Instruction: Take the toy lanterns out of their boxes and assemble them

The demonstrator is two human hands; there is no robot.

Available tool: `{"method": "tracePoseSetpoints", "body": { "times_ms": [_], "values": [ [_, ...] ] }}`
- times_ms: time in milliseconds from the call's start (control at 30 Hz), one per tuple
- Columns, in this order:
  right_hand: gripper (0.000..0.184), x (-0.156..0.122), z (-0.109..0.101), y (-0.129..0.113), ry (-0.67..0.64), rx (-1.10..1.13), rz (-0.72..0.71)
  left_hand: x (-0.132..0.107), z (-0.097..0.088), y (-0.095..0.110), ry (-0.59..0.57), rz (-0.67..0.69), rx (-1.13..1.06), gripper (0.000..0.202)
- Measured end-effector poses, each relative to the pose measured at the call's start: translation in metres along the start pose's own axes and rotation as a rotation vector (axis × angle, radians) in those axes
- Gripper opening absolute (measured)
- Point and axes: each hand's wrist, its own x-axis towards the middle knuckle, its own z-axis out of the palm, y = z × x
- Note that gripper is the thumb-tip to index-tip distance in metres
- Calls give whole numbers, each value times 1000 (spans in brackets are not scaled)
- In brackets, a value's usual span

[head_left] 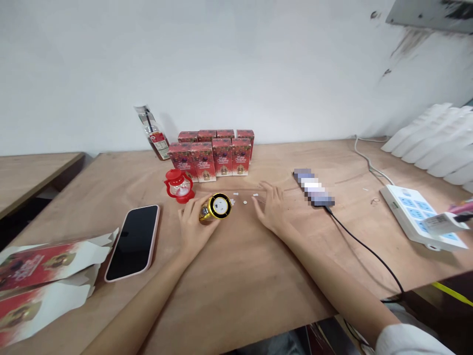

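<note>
My left hand [194,222] is wrapped round a small gold lantern [215,207], tipped so that its round base, with a black ring and a white centre, faces me. My right hand [272,209] rests on the table with fingers apart, holding nothing. Between the hands lie several tiny white pieces [245,202], too small to name. A red lantern [179,186] with a clear middle stands just beyond my left hand.
Behind stand several red Christmas boxes [203,161] and a bottle [158,143]. Left are a phone [133,242] and flattened cartons [48,266]. Right are a second phone [314,188] on a black cable, a power strip [421,214] and white stacked pieces [432,140].
</note>
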Motion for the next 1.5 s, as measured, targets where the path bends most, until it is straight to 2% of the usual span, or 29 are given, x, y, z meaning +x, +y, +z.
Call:
{"method": "tracePoseSetpoints", "body": {
  "times_ms": [133, 200, 300, 433, 600, 667, 767, 867, 1000, 1100, 1300, 1500],
  "values": [
    [56, 5, 2, 23, -199, -179, 210, 0, 3, -3, -10, -88, -98, 50],
    [55, 6, 2, 28, -265, -165, 277, -2, 5, -4, -7, -111, -159, 58],
    [47, 5, 3, 31, -259, -84, 301, -4, 7, -6, 6, -118, -230, 62],
    [31, 4, 5, 36, -156, 44, 287, -4, 7, -7, 5, -110, -255, 56],
    [26, 3, 3, 33, -58, -60, 170, -2, 6, -6, 31, -77, -258, 45],
    [25, 3, 3, 26, -80, -74, 71, 0, 6, -5, 45, -65, -270, 42],
    [19, 3, 4, 16, -188, -108, -37, 2, 5, -2, 50, -61, -292, 39],
    [18, 2, 6, 12, -248, -187, -3, 4, 3, 1, 43, -52, -295, 36],
    [18, 1, 9, 18, -261, -224, 55, 3, 1, 3, 38, -8, -246, 37],
    [18, 2, 9, 22, -256, -257, 27, 2, 1, 2, 10, 40, -229, 39],
    [18, 5, 6, 22, -329, -354, -95, -1, 3, 1, -14, 115, -205, 43],
    [17, 4, 7, 23, -269, -291, -114, -2, 2, 3, -22, 163, -143, 48]
  ]
}}
